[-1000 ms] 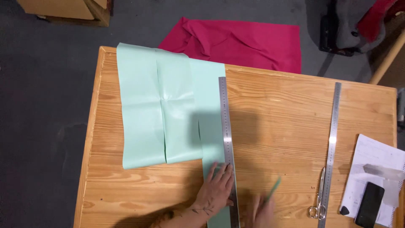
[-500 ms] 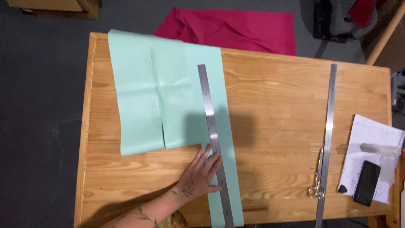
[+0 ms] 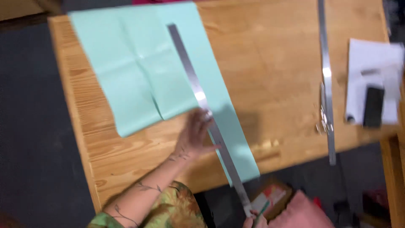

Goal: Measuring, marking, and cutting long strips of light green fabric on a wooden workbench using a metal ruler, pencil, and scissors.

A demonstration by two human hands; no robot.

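where the pale green sheet (image 3: 139, 80) lies spread over the left part of the wooden desk (image 3: 274, 76), a long steel ruler (image 3: 202, 105) runs slantwise across it, from the sheet's upper middle down past the near edge of the desk. the sheet shows fold creases and a short slit near its lower middle, and a narrow strip of it reaches to the desk's near edge just beside the ruler. the left hand (image 3: 195, 136) lies flat with the fingers spread, pressing on the ruler about halfway along, palm on the bare wood and fingertips touching the metal; it grips nothing. the forearm under it carries line tattoos and comes out of a green and yellow patterned sleeve (image 3: 168, 211). at the bottom edge of the view, the right hand (image 3: 255, 220) shows only in part, closed round a thin green pencil (image 3: 262, 208) close to the ruler's near end, which hangs out beyond the desk. the whole view is blurred. well apart on the right, a second steel ruler (image 3: 327, 76) lies nearly straight up and down the desk, with a small shiny metal thing beside its lower part, too blurred to tell. further right sits a white paper (image 3: 371, 55) with a black phone (image 3: 373, 106) on it. below the desk's edge, a pink cushion-like thing (image 3: 301, 213) rests on the floor.
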